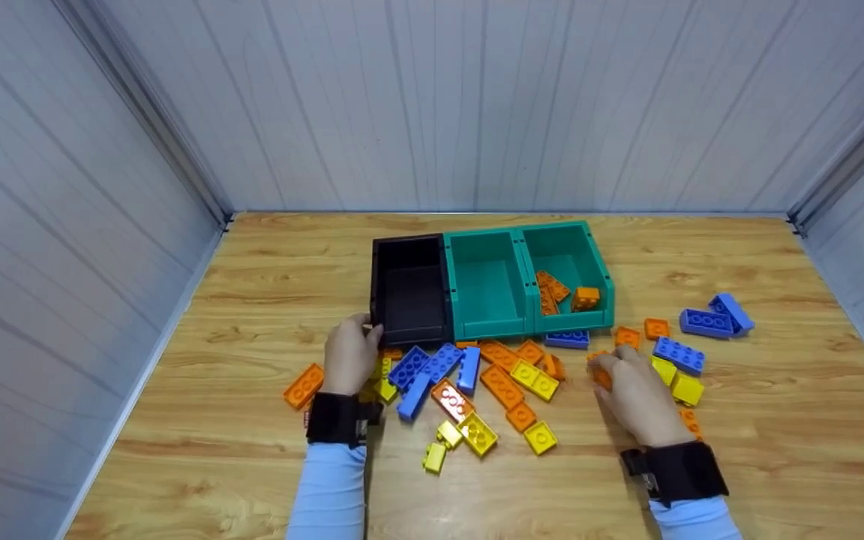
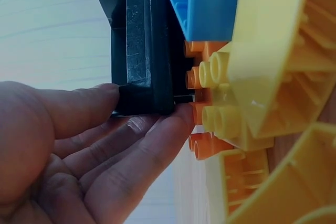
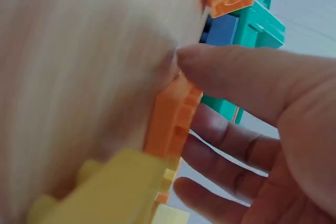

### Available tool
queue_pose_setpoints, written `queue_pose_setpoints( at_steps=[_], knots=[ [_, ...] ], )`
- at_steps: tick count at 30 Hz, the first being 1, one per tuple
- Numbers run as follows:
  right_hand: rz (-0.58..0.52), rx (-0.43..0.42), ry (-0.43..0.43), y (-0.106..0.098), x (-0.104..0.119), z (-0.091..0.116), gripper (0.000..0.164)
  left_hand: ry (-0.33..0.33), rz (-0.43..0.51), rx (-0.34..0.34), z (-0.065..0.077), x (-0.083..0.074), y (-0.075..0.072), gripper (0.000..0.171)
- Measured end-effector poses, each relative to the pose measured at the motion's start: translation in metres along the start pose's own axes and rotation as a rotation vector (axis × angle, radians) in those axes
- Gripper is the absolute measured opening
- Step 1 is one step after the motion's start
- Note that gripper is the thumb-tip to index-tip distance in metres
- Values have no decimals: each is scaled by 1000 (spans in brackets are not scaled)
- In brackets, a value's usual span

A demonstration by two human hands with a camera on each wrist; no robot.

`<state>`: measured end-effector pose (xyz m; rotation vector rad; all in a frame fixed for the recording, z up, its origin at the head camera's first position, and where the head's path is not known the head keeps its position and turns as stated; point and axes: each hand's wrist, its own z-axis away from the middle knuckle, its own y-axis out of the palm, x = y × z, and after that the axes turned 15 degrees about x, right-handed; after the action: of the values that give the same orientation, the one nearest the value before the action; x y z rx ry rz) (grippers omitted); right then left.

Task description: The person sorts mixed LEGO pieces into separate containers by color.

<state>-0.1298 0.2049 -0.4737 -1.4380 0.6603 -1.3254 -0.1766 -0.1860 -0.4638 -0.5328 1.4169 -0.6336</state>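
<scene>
1. Left hand point(image 1: 349, 356): grips the near left corner of the black bin point(image 1: 411, 300), thumb on one side of the wall, fingers on the other. Yellow and orange bricks lie just beside the fingertips.
2. Right hand point(image 1: 636, 391): pinches an orange brick point(image 1: 601, 371) between thumb and fingers, in front of the bins and to their right. Cannot tell whether the brick is clear of the table point(image 1: 289, 285).
3. Bins: black bin at left, then the middle green bin point(image 1: 486, 285) and the right green bin point(image 1: 574, 322), side by side in one row. Several orange pieces point(image 1: 586, 298) lie in the right green bin, near its front.
4. Between the hands: loose blue, orange and yellow bricks, some touching or overlapping. A yellow brick point(image 1: 541, 437) lies nearest the right hand's side of the near edge.
5. Beside the right hand: a studded blue brick point(image 1: 679, 355) and yellow blocks point(image 1: 687, 390). Farther right, two blue bricks point(image 1: 706, 323) touch.
6. Left of the left hand: a lone orange block point(image 1: 304, 386).
7. Both wrists: black bands point(image 1: 333, 418), light-blue sleeves point(image 1: 331, 487).
</scene>
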Motion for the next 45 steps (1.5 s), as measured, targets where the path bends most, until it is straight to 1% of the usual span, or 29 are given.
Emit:
queue_pose_setpoints(
  at_steps=[2, 4, 8, 10, 13, 16, 19, 21, 23, 27, 30, 32, 35, 40, 43, 45],
  knots=[
    [-1, -13, 4, 0, -2, 0, 39, 1, -3, -5, 1, 1, 0, 23],
    [19, -28, 17, -2, -4, 2, 43, 2, -6, -12, 1, 1, 1, 23],
    [74, -40, 42, -11, -8, 3, 40, 13, -9, -24, 1, -2, 0, 24],
    [83, -42, 46, -15, -9, 3, 40, 13, -8, -35, 0, -3, 0, 24],
    [63, -17, 48, -19, -11, 3, 39, 11, -9, -43, 0, -5, 0, 23],
    [29, 19, 52, -23, -12, 6, 37, 25, -11, -46, 0, -6, 1, 22],
    [-20, 24, 50, -30, -10, 9, 36, 26, -6, -37, 0, -8, 0, 23],
    [-38, 0, 35, -34, -9, 11, 36, 15, -3, -32, 1, -9, -1, 24],
    [-47, -45, 15, -37, -6, 11, 36, -8, -3, -24, 1, -8, -2, 25],
    [-54, -187, -32, -40, 1, 7, 35, -13, -6, -14, 1, -7, -2, 27],
    [-87, -274, -58, -41, 7, -3, 35, -8, -4, 2, 1, -6, -1, 29],
    [-114, -280, -62, -45, 12, -14, 35, -11, -8, 4, 1, -4, 0, 29],
    [-152, -229, -55, -53, 17, -37, 37, -15, -15, -1, 1, -2, 2, 29],
    [-153, -126, -30, -65, 26, -76, 38, -14, -26, -3, 0, -2, 1, 29],
    [-133, -82, -20, -67, 28, -93, 39, -13, -28, -3, 0, -2, 0, 29],
    [-117, -56, -17, -68, 28, -100, 40, -9, -27, -1, 1, -2, 0, 29]
  ],
)
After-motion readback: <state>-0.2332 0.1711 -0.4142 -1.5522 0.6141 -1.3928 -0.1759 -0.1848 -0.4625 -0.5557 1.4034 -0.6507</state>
